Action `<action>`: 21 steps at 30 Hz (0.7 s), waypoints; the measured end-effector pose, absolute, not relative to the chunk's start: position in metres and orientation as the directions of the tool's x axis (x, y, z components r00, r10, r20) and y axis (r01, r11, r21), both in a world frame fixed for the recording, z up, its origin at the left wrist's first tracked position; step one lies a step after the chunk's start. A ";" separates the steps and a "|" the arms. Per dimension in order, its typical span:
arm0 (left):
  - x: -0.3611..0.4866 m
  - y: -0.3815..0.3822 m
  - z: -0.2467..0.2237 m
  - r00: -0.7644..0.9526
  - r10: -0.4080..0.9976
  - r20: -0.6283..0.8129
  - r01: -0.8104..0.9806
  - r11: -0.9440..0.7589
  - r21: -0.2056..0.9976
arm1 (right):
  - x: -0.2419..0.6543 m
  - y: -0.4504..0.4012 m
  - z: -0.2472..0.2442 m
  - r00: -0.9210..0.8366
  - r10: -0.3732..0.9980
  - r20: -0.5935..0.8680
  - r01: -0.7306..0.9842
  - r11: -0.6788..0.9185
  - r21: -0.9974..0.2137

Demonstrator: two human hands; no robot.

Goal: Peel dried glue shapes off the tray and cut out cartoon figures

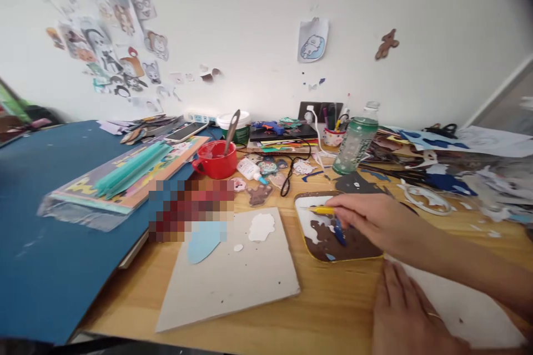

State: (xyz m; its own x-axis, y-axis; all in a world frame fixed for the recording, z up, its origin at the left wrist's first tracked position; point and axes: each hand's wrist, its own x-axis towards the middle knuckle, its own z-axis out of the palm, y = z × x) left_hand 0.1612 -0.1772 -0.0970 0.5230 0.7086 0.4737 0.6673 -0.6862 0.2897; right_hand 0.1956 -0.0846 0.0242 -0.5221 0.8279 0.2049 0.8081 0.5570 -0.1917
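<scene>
My right hand [360, 213] pinches a thin yellow tool [321, 210], its pale tip pointing left over the brown tray [358, 252]. White scraps [308, 226] and a dark blue piece [340, 234] lie in that tray. Lower down, my left hand [410, 310] rests flat, a ring on one finger, on the edge of a white sheet [462, 305]. To the left, a grey board [245, 280] bears a light blue oval cutout [204, 245], a white wavy-edged cutout [262, 227] and a small white oval [238, 248].
A red mug [217, 161], a glue bottle [250, 169] and a green-capped glass bottle [353, 147] stand or lie behind. Paper scraps [499, 177] heap up at the right. A teal plastic-wrapped bundle [131, 169] lies on books at the left. Pixelation hides a patch above the board.
</scene>
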 end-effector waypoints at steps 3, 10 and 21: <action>0.166 -0.179 -0.105 0.408 0.677 0.613 0.694 -0.666 0.273 | 0.235 -0.092 0.025 -0.365 0.923 0.124 0.910 0.382 -0.163; 0.161 -0.177 -0.103 0.397 0.649 0.650 0.674 -0.686 0.274 | 0.248 -0.106 -0.003 -0.410 0.912 0.002 0.912 0.410 -0.001; 0.158 -0.178 -0.099 0.421 0.669 0.612 0.674 -0.683 0.283 | 0.248 -0.110 -0.008 -0.366 0.925 0.098 0.930 0.359 0.080</action>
State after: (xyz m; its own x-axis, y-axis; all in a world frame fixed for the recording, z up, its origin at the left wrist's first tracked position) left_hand 0.1583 -0.1783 -0.0991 0.4209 0.6691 0.6125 0.6738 -0.6827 0.2828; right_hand 0.2477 -0.1097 -0.0075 -0.3659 0.9254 0.0985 0.9299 0.3592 0.0796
